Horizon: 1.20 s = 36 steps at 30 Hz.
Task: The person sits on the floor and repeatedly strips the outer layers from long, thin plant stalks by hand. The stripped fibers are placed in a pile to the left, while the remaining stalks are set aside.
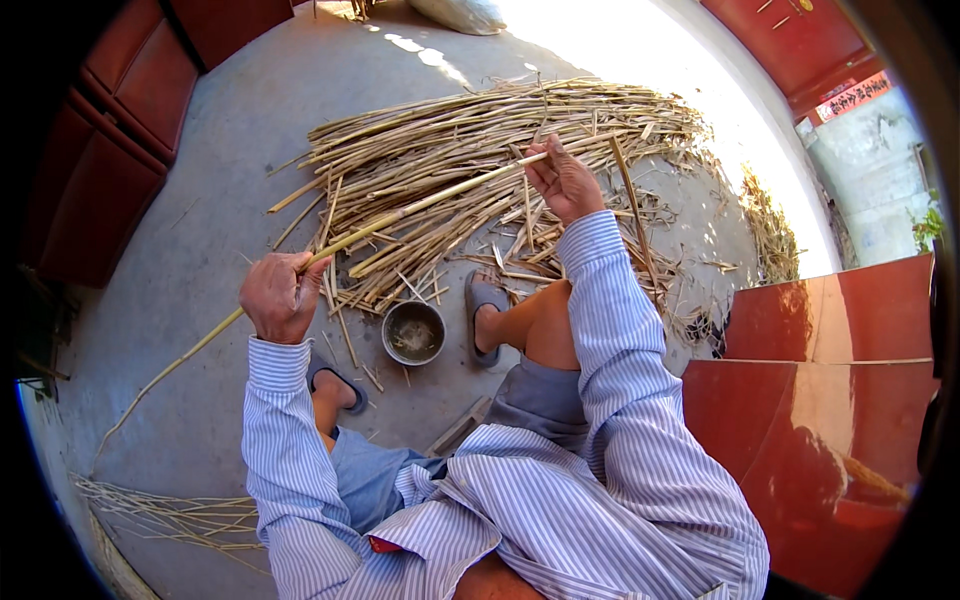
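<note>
A long, pale yellow-green reed stalk (400,213) stretches slantwise across the view. My left hand (283,298) is closed round its middle, and the thin tail bends down to the floor at lower left. Farther out and higher, the fingers of my right hand (565,180) pinch the stalk near its other end. Under and beyond both hands lies a big heap of dry stalks (430,150). Just right of my right hand, a brown dry strip (635,215) slants down toward the floor. A metal bowl (413,332) with a little murky liquid stands between my feet.
Thin pale stalks (170,508) lie on the concrete floor at lower left. Broken husks (690,260) are scattered right of the heap. Dark red furniture (120,150) stands at far left, glossy red panels (800,430) at right. A pale sack (460,12) sits at the back.
</note>
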Available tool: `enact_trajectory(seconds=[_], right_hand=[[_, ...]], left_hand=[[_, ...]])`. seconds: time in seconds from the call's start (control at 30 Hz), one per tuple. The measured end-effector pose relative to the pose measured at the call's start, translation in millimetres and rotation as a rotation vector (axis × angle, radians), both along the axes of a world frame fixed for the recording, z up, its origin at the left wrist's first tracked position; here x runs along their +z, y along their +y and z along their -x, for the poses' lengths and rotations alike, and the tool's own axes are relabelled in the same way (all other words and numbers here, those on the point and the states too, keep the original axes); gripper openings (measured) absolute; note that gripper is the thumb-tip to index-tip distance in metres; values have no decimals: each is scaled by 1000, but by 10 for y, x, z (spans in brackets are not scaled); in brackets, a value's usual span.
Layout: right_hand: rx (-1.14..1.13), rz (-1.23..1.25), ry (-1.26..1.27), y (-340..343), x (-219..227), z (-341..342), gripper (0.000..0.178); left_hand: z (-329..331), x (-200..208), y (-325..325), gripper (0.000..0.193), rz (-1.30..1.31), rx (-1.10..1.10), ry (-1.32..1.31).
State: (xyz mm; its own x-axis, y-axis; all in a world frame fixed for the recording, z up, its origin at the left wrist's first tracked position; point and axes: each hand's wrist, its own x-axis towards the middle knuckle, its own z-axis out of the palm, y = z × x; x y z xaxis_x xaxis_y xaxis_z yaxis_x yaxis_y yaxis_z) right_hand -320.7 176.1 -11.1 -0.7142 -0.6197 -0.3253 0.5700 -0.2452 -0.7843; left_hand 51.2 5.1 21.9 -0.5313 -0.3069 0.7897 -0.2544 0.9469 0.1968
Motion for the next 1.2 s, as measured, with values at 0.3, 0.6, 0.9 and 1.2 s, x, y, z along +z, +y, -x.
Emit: enact_trajectory(seconds=[0.3, 0.6, 0.9, 1.2], right_hand=[[-240, 13, 67, 293, 114, 174, 22], [11, 71, 104, -24, 171, -267, 21], [-622, 93, -60, 864, -199, 854, 35], [303, 100, -155, 223, 178, -109, 37]], left_hand=[[-342, -59, -338, 29, -317, 181, -208], [257, -18, -106, 27, -196, -4, -208], [-69, -61, -341, 25, -525, 14, -233], [50, -50, -273, 25, -672, -15, -210]])
